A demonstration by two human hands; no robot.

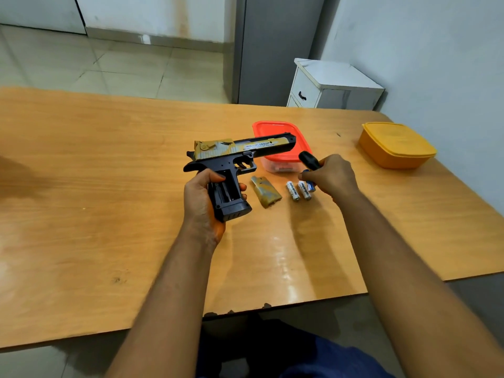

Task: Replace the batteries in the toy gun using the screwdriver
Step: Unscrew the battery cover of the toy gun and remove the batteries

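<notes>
- The left hand point(203, 203) is wrapped around the grip of the toy gun point(234, 159), fingers curled on the front of the grip and thumb at the back, holding it above the wooden table point(109, 186).
- Above that hold, the gun's tan-and-black slide and barrel run off toward the right hand; inside the hold, the side of the grip is uncovered and its dark battery bay shows, seemingly without cells, though the fingers hide part of it.
- The right hand point(331, 175) is closed around the screwdriver point(309, 160); its black handle sticks out past the thumb toward the gun's muzzle. The tip is hidden below the hand.
- Just under the right hand's fingertips lie two batteries point(299, 190), side by side on the table, with a third blue-tinted piece beside them that may be another battery, too covered to tell.
- Between the two hands, just off the left-hand fingers, the tan grip cover point(266, 195) lies flat on the table.
- Beyond the right hand, behind the barrel, stands a clear box with a red lid point(275, 129); farther out on the right-hand side sits a yellow lidded box point(396, 144).
</notes>
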